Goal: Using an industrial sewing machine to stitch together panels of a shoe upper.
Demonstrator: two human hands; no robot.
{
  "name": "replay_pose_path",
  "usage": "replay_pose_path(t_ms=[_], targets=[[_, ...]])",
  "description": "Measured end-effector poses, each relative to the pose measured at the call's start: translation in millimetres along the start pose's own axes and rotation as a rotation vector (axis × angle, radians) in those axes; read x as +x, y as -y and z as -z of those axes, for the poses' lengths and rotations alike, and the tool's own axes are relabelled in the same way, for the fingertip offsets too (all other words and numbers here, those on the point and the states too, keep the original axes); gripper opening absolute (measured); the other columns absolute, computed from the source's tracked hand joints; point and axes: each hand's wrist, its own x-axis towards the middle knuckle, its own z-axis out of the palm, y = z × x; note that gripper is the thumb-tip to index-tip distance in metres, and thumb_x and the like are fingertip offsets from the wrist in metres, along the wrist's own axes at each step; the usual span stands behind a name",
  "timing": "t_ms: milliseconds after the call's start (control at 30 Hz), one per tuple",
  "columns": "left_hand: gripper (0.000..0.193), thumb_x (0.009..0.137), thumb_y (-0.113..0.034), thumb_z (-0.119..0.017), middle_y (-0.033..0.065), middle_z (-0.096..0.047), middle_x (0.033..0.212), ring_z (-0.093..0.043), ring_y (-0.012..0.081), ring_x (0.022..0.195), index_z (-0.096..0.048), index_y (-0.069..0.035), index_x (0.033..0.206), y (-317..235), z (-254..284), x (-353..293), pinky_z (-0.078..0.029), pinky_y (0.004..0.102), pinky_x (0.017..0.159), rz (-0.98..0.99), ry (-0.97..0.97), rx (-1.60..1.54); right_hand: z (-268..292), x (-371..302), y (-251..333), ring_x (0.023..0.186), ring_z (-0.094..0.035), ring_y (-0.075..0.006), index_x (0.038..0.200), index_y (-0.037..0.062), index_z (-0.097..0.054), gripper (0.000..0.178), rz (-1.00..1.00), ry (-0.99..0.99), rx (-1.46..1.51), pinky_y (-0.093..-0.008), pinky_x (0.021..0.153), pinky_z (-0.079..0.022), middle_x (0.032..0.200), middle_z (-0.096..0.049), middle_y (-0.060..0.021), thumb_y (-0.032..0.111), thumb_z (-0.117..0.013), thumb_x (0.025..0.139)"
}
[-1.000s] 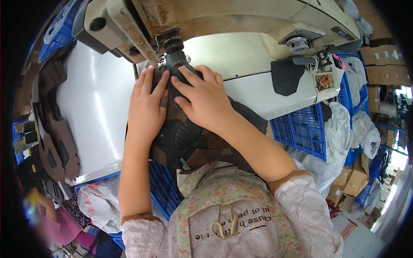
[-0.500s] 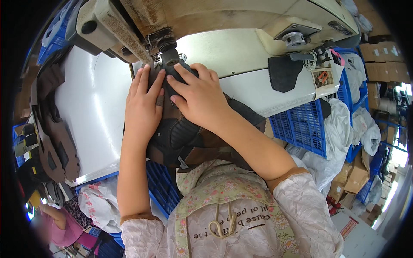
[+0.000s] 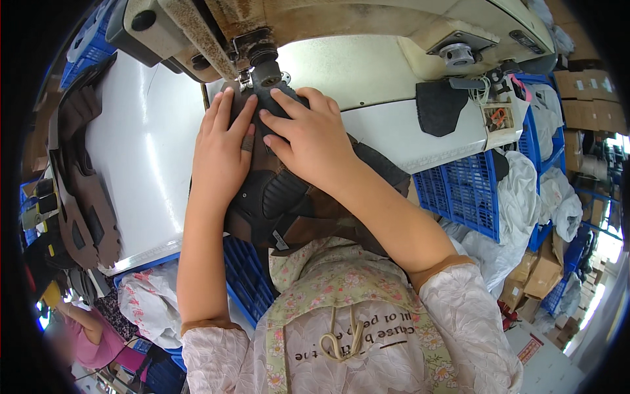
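A brown and black stitched piece, which looks like a shoe upper (image 3: 283, 195), lies under the sewing machine's presser foot (image 3: 245, 80), its near end hanging toward my lap. My left hand (image 3: 225, 144) rests on its left side, fingers stretched forward and close to the foot. On the black part at the right lies my right hand (image 3: 314, 141), fingers spread, its tips just short of the round metal part beside the foot. Both hands press from above without gripping. The needle tip and the seam are too small to make out.
Brown cut pieces (image 3: 82, 177) hang over the table's left side. At the right lie a loose black piece (image 3: 441, 108) and a small tray (image 3: 499, 118) of parts. Blue crates (image 3: 459, 194) and white bags (image 3: 518, 190) stand beyond the table. Another person (image 3: 98, 335) sits at lower left.
The whole view has shifted slightly. Relative to the machine, my right fingertips sit a little farther back from the foot, and more of the black edge shows ahead of them.
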Motion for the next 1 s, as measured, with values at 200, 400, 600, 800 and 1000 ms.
replay_pose_path(t_ms=[200,400,600,800,1000], targets=[[0.044,0.094,-0.007,-0.057,0.0203,-0.046,0.149,-0.041,0.0384,0.139,-0.056,-0.007,0.138,0,3,1,-0.036,0.0449,0.114,0.013,0.008,-0.038,8,-1,-2,0.121,-0.053,-0.0381,0.107,0.0116,-0.075,0.03,-0.009,-0.009,0.067,-0.0505,0.101,-0.042,0.129,-0.064,-0.0135,0.024,-0.074,0.079],[0.045,0.094,-0.005,-0.057,0.0208,-0.045,0.149,-0.04,0.0379,0.14,-0.051,0.004,0.137,-1,-2,2,-0.035,0.043,0.114,0.09,-0.031,-0.096,18,-6,-5,0.127,-0.051,-0.0404,0.106,0.0124,-0.076,0.026,0.002,0.126,0.093,-0.0498,0.104,-0.043,0.13,-0.063,-0.0136,0.023,-0.071,0.082],[0.045,0.094,-0.005,-0.057,0.0223,-0.044,0.149,-0.039,0.0375,0.141,-0.051,0.004,0.137,3,-3,3,-0.036,0.0424,0.114,0.079,-0.05,-0.046,16,-6,-5,0.128,-0.051,-0.0403,0.107,0.0125,-0.076,0.026,0.025,0.114,0.044,-0.0497,0.106,-0.042,0.133,-0.062,-0.0132,0.024,-0.07,0.085],[0.044,0.094,-0.008,-0.059,0.0221,-0.044,0.149,-0.042,0.0383,0.138,-0.053,0.003,0.136,0,1,2,-0.038,0.0431,0.112,0.114,-0.061,-0.013,28,-2,5,0.128,-0.051,-0.0372,0.106,0.0096,-0.075,0.026,0.007,0.152,0.041,-0.0492,0.105,-0.042,0.126,-0.063,-0.0151,0.024,-0.069,0.085],[0.049,0.096,-0.018,-0.056,0.0199,-0.043,0.151,-0.042,0.0379,0.138,-0.049,-0.005,0.143,-4,5,-16,-0.035,0.0455,0.113,0.167,-0.005,0.088,31,-18,8,0.128,-0.05,-0.036,0.109,0.0069,-0.073,0.03,0.011,0.179,0.092,-0.0487,0.108,-0.038,0.126,-0.062,-0.0157,0.027,-0.069,0.087]])
